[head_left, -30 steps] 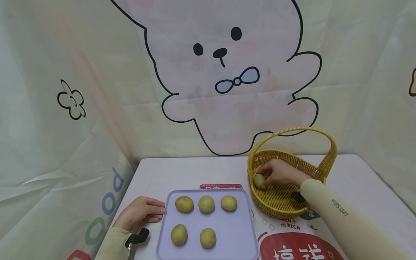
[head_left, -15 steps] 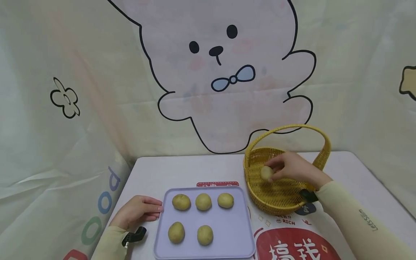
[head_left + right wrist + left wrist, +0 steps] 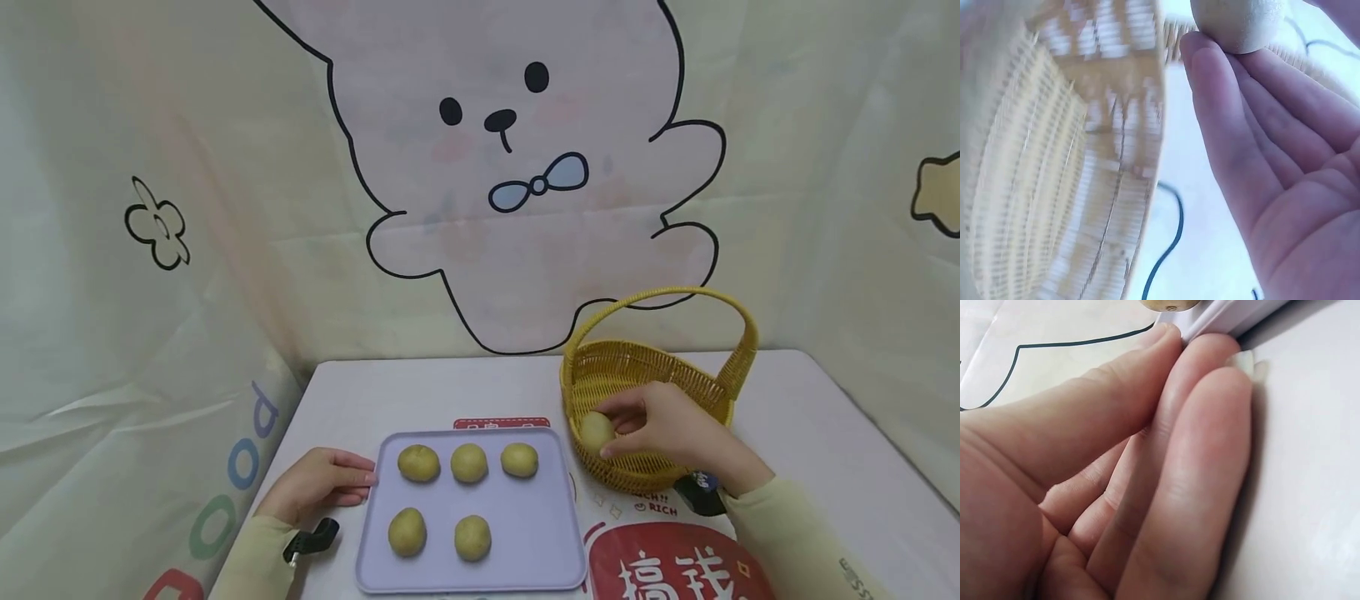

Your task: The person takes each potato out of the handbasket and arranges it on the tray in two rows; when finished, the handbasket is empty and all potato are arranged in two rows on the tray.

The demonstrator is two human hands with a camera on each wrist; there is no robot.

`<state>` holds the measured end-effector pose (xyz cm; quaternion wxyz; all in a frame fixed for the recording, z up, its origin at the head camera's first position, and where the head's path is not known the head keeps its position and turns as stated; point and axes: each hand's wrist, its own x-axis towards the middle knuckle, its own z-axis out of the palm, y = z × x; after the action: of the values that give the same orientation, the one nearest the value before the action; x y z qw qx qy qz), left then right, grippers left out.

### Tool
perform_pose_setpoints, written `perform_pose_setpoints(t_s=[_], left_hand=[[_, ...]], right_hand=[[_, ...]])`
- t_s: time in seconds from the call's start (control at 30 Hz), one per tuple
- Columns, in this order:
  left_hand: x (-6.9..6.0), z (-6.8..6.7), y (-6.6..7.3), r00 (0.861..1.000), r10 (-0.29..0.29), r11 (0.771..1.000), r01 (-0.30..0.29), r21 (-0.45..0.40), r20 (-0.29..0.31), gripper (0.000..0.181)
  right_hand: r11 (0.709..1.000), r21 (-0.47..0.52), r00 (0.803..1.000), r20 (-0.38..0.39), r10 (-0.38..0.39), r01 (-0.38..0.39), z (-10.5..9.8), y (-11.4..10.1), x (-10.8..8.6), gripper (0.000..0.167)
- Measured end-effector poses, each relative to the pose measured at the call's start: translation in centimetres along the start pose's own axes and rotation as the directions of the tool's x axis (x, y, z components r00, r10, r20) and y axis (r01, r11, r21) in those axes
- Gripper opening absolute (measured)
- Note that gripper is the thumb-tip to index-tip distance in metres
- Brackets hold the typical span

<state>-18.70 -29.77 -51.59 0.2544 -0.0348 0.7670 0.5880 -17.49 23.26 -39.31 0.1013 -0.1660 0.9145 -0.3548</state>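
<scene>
In the head view my right hand (image 3: 675, 425) pinches a small round yellow potato (image 3: 597, 433) between thumb and fingertips, over the front left part of the yellow wicker basket (image 3: 641, 354). The right wrist view shows the potato (image 3: 1238, 22) at the fingertips, with the basket's woven wall beside the hand. At the left edge of a pale lilac tray (image 3: 532, 542), my left hand (image 3: 318, 483) holds the rim with thumb and fingertips; the left wrist view shows them meeting at the rim (image 3: 1229, 319). Several potatoes (image 3: 468, 463) lie on the tray, three behind and two in front.
The basket's tall arched handle (image 3: 660, 293) rises at the back right. Beneath tray and basket runs a printed mat with a red patch (image 3: 675, 562) on the white table (image 3: 390, 396). A cartoon-printed curtain (image 3: 525, 275) hangs behind the table.
My right hand first reached down into the basket for a potato, then lifted it, and now brings it toward the basket's front rim. The left hand stays at the tray.
</scene>
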Motion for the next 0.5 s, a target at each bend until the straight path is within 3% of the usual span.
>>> perform_pose_setpoints(t_s=[0.17,0.5], left_hand=[[0.2,0.0,0.3,1.000,0.010,1.000,-0.010,-0.003,0.008,0.043],[0.1,0.1,0.2,1.000,0.001,1.000,-0.001,-0.021,0.004,0.040]], right_hand=[[0.996,0.074,0.998,0.023,-0.060,0.058,2.4,-1.2,-0.2,0.050],[0.988,0.138,0.992,0.094,-0.088,0.075,7.5,-2.5,0.0,0.052]])
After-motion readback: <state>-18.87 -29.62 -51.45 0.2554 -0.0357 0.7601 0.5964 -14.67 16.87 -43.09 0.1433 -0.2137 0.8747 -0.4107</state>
